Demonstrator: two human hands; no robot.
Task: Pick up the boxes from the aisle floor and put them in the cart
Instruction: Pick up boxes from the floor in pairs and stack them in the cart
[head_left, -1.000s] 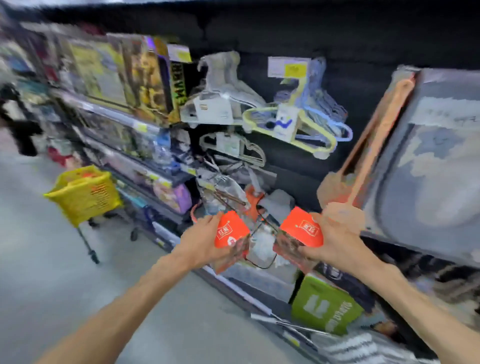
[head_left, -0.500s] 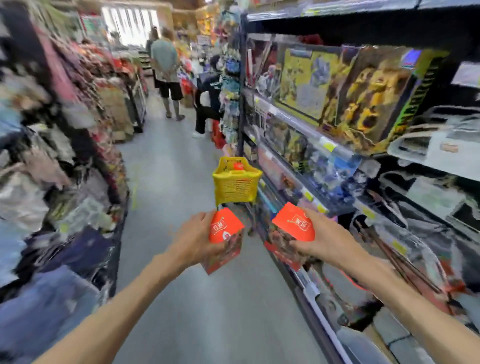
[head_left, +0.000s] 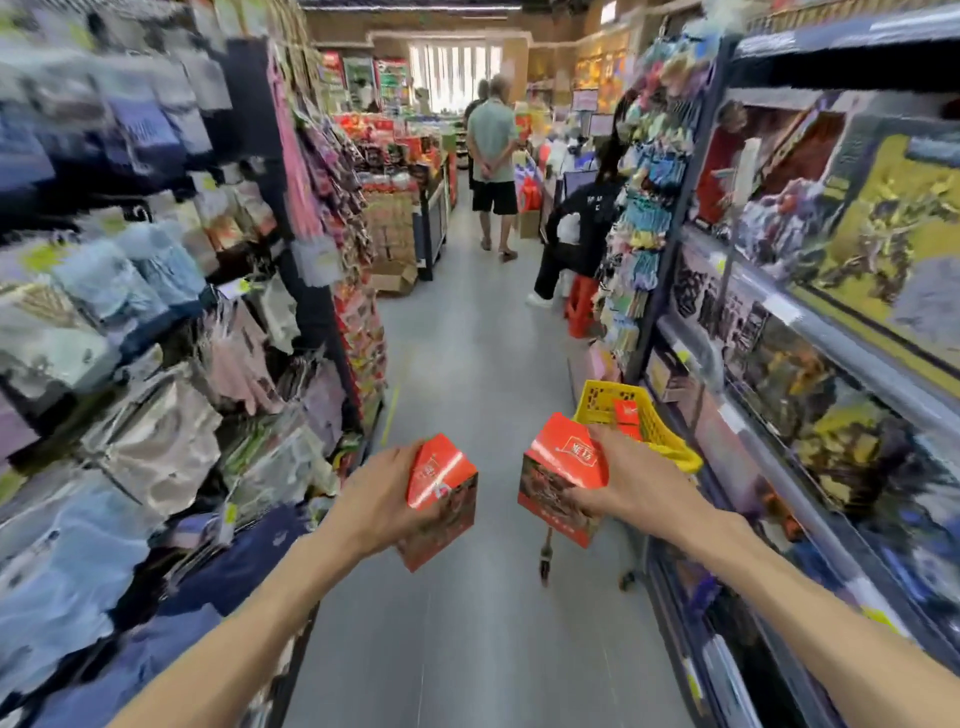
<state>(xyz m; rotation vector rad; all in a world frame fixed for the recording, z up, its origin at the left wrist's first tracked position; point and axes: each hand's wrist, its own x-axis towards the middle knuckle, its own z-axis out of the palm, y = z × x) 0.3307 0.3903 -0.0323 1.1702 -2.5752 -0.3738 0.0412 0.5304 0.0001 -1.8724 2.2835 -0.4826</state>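
Boxes first: I have one red box (head_left: 441, 499) gripped in my left hand (head_left: 376, 501) and a second box (head_left: 563, 480) gripped in my right hand (head_left: 631, 486), fingers curled round each, both held out at chest height over the aisle floor (head_left: 467, 374). A second ago I was facing the hanger rack with the cart off to my left; since then I have turned down the aisle, and the yellow cart (head_left: 660, 439) now stands just past my right hand, against the right-hand shelf (head_left: 810, 322). At least one red box (head_left: 626, 413) already lies in its basket. My reading is that the pickup is done and the carry is nearly over; what remains is to close in and lower both boxes into the basket. Two shoppers stand farther up, well apart from me.
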